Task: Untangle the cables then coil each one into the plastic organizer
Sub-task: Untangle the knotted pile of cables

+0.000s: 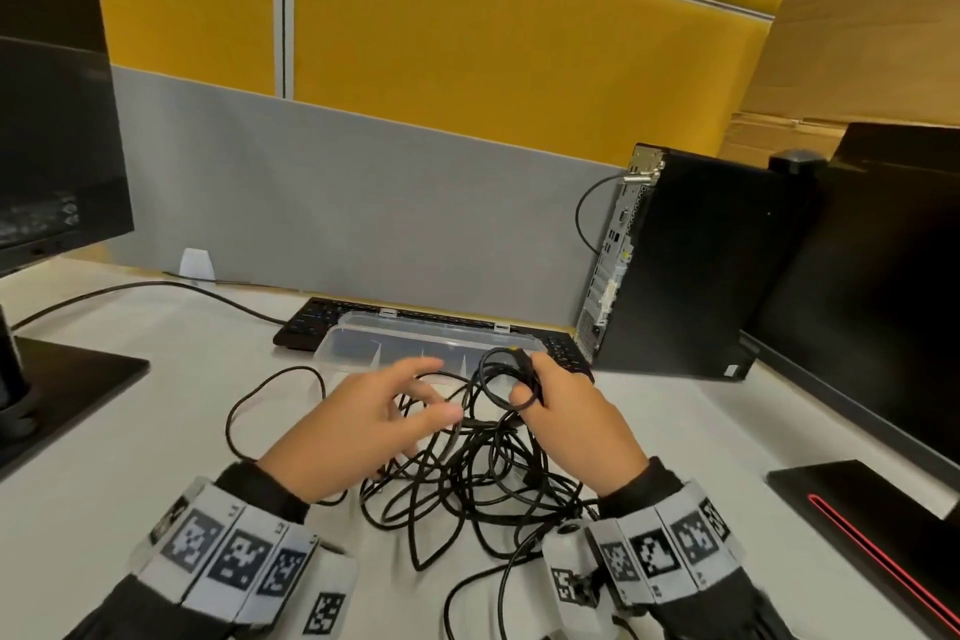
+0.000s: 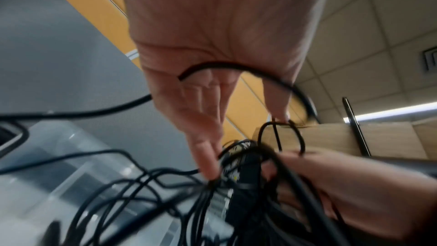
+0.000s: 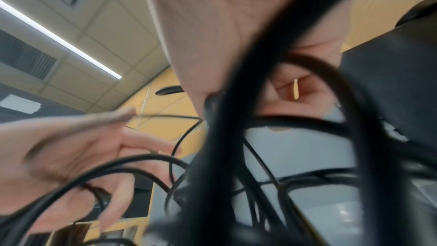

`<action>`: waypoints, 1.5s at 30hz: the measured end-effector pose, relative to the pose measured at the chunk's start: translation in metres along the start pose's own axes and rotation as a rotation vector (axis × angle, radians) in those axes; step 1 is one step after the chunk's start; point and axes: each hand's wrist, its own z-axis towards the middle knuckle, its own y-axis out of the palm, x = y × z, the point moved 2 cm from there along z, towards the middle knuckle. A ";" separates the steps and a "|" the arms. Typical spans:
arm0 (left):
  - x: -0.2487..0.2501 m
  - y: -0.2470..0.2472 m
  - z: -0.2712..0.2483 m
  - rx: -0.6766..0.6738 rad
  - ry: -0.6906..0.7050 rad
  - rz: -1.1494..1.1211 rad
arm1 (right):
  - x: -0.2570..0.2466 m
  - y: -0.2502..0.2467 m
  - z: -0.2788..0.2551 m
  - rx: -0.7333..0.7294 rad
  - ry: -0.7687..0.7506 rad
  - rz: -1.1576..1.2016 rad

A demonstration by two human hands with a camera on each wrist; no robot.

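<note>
Head downward; wrists upward, cables (image 1: 467,473) shared

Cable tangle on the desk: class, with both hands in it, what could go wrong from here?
1. The right hand grips a few loops of the black cable tangle; pulling up may tighten knots lower down.
2. The left hand has its fingers threaded through strands, so they may snag.
3. The clear plastic organizer lies just behind; dragged loops might shove it against the keyboard.
</note>
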 end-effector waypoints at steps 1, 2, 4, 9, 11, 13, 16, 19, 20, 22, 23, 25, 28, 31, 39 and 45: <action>-0.002 0.002 0.001 -0.011 -0.007 0.026 | -0.001 0.001 -0.001 -0.011 -0.009 0.019; -0.003 0.003 0.001 0.003 -0.001 0.023 | -0.001 0.002 -0.001 -0.022 -0.015 0.040; -0.003 0.002 0.001 0.033 0.005 -0.006 | -0.001 0.004 0.000 -0.025 -0.023 0.078; -0.001 0.010 0.001 0.030 0.048 0.081 | -0.005 0.013 0.005 -0.010 -0.034 0.099; -0.009 0.003 0.002 0.074 0.052 0.089 | -0.001 0.011 0.006 -0.006 -0.016 0.138; -0.018 -0.011 0.004 0.163 0.020 0.059 | 0.008 0.006 0.007 0.008 0.020 0.208; -0.012 -0.015 0.002 0.067 0.013 -0.083 | 0.013 0.006 0.008 0.018 0.044 0.274; 0.001 0.006 -0.003 -0.201 -0.025 -0.046 | 0.007 0.013 0.008 0.033 0.010 0.261; -0.001 0.009 -0.003 -0.238 -0.022 -0.023 | 0.006 0.014 0.008 0.039 -0.002 0.260; -0.009 0.001 0.000 -0.188 0.003 -0.013 | 0.012 0.012 0.009 0.052 -0.004 0.277; -0.014 -0.007 0.002 -0.128 0.013 -0.015 | 0.017 0.009 0.008 0.054 0.007 0.292; -0.021 -0.023 0.001 -0.050 0.040 -0.021 | 0.026 0.003 0.006 0.060 0.046 0.351; -0.025 -0.033 -0.002 -0.084 0.069 0.023 | 0.034 -0.003 0.001 0.060 0.084 0.413; -0.027 -0.045 -0.002 0.084 0.087 0.026 | 0.038 -0.004 0.002 0.050 0.087 0.393; -0.050 -0.102 -0.012 0.882 -0.106 -0.297 | 0.057 -0.007 -0.004 0.091 0.222 0.476; -0.055 -0.093 -0.006 0.849 -0.238 -0.324 | 0.054 -0.007 -0.011 0.046 0.225 0.916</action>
